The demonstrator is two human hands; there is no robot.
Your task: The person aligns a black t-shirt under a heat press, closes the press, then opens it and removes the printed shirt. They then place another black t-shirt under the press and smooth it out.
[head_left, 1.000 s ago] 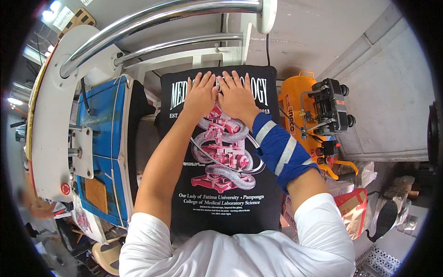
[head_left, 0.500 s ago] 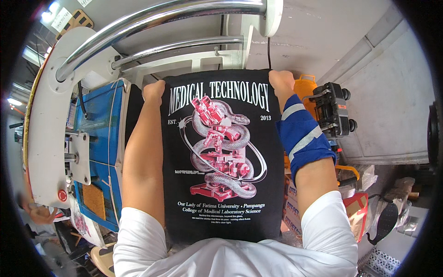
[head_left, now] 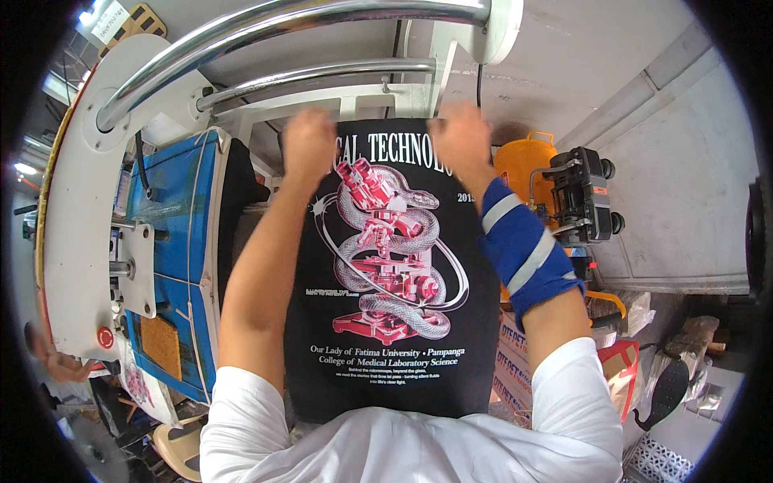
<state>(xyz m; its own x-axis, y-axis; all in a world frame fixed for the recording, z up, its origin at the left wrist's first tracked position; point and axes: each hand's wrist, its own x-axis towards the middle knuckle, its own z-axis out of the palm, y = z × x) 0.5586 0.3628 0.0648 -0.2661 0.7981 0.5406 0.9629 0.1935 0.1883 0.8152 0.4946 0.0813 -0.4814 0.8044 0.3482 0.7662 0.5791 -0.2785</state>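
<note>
White metal machine frame [head_left: 76, 217]: fills the left and runs across the far side, its chrome tubes [head_left: 322, 74] passing beyond my hands.
Black cloth shirt with a printed front [head_left: 475, 322]: spread flat straight ahead of me, between my forearms; its near end reaches my white-clad torso [head_left: 403, 451].
Long axis of the shirt: away from me, far edge under the frame, so both hands are at its far end and most of it lies on my side of them.
Blue panel lashed with pale cord [head_left: 173, 258]: left of the shirt, apart from it.
Orange metal tank [head_left: 519, 161]: right of the shirt, just past my right wrist.
Pink-and-silver microscope-and-snake print [head_left: 390, 249]: mid-shirt, nearer me than my hands, uncovered.
Left hand [head_left: 311, 141]: fingers curled, over the far left corner, hiding some white lettering [head_left: 394, 147].
Right hand [head_left: 462, 138]: matching it at the far right corner; neither looks nearer the edge.
Grip: both blurred; I cannot tell whether cloth is pinched.
</note>
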